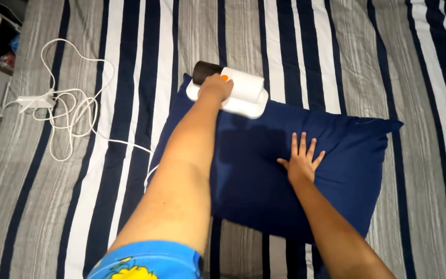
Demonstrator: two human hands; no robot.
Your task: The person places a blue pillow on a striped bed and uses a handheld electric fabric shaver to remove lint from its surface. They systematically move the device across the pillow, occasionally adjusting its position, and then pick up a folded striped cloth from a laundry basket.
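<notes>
We grip the handle of a white handheld vacuum [238, 93] with our left hand [215, 87], fingers wrapped tight around it, and the machine sits on the far edge of a dark blue pillow [264, 175]. Our right hand [301, 160] lies flat on the pillow's middle, fingers spread wide. The pillow rests on a striped bedsheet [378, 62], and a white cord [73, 111] loops off to the left.

No packages, labels, signs or screens show clearly. The shelf clutter at top left is too blurred to tell.
</notes>
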